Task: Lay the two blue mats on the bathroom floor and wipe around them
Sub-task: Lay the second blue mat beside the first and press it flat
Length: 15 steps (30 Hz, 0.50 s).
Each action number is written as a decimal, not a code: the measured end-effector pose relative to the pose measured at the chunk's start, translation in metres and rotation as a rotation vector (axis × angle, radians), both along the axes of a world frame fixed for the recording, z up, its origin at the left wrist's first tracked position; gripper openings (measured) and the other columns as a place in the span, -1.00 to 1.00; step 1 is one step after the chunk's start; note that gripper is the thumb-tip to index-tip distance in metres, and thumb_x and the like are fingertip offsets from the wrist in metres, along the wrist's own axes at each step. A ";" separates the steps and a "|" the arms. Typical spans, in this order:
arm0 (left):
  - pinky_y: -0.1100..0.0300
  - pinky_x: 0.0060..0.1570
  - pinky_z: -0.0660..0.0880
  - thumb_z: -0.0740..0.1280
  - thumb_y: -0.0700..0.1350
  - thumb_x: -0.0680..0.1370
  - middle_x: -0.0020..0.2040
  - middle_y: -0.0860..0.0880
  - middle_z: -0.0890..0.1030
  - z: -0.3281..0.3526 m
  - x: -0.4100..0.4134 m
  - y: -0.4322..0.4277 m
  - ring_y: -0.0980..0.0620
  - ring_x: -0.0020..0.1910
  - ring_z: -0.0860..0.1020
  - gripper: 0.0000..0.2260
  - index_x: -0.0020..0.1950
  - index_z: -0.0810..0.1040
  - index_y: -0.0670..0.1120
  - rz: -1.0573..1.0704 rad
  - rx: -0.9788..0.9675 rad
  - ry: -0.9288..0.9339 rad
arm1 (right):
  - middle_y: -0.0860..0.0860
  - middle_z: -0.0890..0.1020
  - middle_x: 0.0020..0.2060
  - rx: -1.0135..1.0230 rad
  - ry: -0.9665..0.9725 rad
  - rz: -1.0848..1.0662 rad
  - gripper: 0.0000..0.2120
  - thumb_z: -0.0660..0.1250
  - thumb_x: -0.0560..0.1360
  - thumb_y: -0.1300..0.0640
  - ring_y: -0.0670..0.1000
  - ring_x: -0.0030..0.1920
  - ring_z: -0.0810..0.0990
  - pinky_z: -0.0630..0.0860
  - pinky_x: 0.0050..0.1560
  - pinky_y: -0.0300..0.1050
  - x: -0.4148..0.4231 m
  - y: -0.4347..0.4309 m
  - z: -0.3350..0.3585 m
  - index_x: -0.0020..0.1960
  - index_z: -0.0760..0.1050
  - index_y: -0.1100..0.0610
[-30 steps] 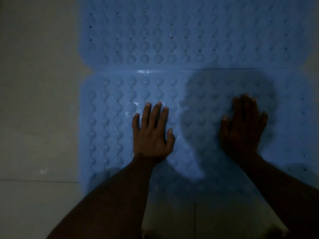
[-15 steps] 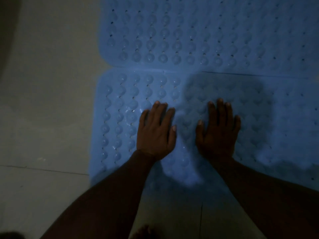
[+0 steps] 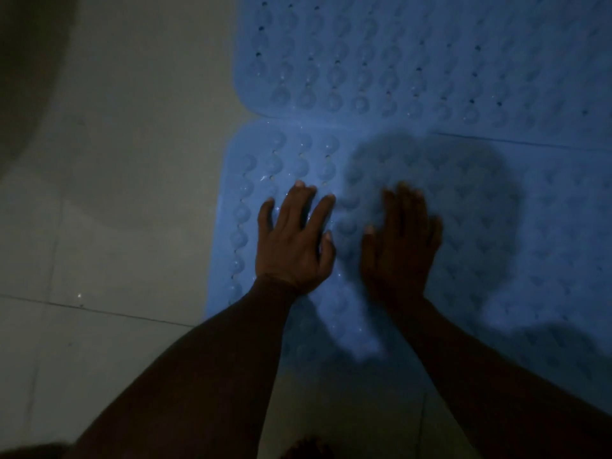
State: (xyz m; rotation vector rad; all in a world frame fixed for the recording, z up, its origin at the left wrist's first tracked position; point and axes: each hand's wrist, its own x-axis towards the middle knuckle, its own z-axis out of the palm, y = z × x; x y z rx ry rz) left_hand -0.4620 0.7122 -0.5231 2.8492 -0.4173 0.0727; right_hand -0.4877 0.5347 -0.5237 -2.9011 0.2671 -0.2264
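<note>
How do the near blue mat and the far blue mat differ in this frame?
The near mat has both hands resting flat on it, the left hand and the right hand; the far mat is untouched. A dark shadow falls on the near mat, not on the far mat. Both are blue, bumpy and lie side by side on the floor.

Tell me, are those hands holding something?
Nothing is held. The left hand and the right hand lie flat on top of the near blue mat, fingers straight, with no grip on it.
</note>
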 end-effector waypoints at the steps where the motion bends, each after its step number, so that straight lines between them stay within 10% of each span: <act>1: -0.24 0.52 0.10 0.25 0.05 0.57 0.48 -0.14 0.47 0.000 -0.002 0.000 -0.12 0.58 0.30 -0.49 0.52 0.45 -0.03 0.001 0.004 0.002 | 0.10 0.24 0.60 -0.029 0.019 0.011 -0.42 0.12 0.61 -0.09 0.15 0.61 0.16 0.06 0.55 0.28 -0.002 0.008 -0.003 0.59 0.24 0.06; 15: -0.17 0.53 0.13 0.19 0.08 0.61 0.51 -0.22 0.38 0.001 -0.029 0.067 -0.19 0.60 0.21 -0.47 0.54 0.39 -0.12 0.129 0.018 0.073 | 0.09 0.21 0.60 -0.091 0.092 0.000 -0.39 0.09 0.60 -0.15 0.15 0.62 0.12 0.02 0.56 0.26 -0.003 0.008 -0.009 0.60 0.20 0.05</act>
